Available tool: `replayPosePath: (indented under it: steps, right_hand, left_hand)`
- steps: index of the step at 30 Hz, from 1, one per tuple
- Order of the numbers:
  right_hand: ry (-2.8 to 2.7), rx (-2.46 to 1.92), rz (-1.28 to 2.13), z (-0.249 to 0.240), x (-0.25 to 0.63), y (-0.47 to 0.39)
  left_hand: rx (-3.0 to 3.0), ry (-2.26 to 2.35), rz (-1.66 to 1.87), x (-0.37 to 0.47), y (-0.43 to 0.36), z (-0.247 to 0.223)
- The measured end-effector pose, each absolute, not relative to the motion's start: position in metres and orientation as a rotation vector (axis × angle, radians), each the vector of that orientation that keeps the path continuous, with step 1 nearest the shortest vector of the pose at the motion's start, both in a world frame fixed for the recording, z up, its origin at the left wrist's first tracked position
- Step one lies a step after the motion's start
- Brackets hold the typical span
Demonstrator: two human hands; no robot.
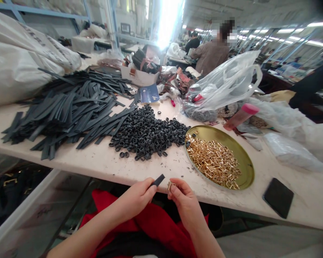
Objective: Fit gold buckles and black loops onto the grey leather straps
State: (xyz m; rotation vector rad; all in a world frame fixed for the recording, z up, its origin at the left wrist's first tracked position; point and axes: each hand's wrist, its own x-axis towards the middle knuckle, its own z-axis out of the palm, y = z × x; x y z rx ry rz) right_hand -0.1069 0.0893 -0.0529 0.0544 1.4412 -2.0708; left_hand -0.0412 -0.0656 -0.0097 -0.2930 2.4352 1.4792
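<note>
Between the thumb and fingers of my left hand (141, 195) is a dark strap (158, 180), its free end pointing up to the right. My right hand (182, 193) pinches a small gold buckle (170, 185) close to that end; a gap shows between the two. Both hands are at the table's front edge, above my lap. Beyond them lies a heap of small black loops (150, 132). To the right, a round gold tray (246, 161) holds a pile of gold buckles (215, 157). Many dark straps (78, 104) lie heaped at the left.
A black phone-like slab (279, 197) lies at the right front. Behind the tray are a pink-capped bottle (240, 116) and a clear plastic bag (223, 86). A blue booklet (149, 94) and a cardboard box (140, 77) sit at the back. Another person (212, 53) is farther off.
</note>
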Motion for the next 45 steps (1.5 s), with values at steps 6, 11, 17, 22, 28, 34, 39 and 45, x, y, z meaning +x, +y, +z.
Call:
replayPosePath:
  steps: [6,11,17,22,28,34,39,45]
  right_hand:
    - [1.013,0.432,-2.068,-0.056,-0.095,0.077]
    - [1.256,0.255,-2.151,-0.051,-0.085,0.074]
    - [1.472,0.141,-2.188,-0.047,-0.087,0.072]
    - [1.650,-0.071,-2.044,-0.052,-0.076,0.074]
    - [1.683,-0.152,-1.954,-0.048,-0.076,0.082]
    - [1.768,-0.288,-1.898,-0.044,-0.076,0.087]
    - [1.497,-0.165,-1.974,-0.040,-0.070,0.083]
    - [1.193,0.048,-2.035,-0.037,-0.069,0.078]
  left_hand:
    - [-0.075,2.627,1.275,-0.035,-0.063,-0.019]
    - [-0.127,2.618,1.303,-0.037,-0.054,-0.017]
    - [-0.227,2.493,1.630,-0.032,-0.052,-0.015]
    - [-0.273,2.298,1.881,-0.030,-0.053,-0.017]
    - [-0.411,2.018,2.024,-0.025,-0.050,-0.025]
    - [-0.446,1.928,2.096,-0.022,-0.049,-0.024]
    - [-0.481,1.946,2.130,-0.022,-0.049,-0.026]
    - [-0.583,1.830,2.185,-0.023,-0.050,-0.030]
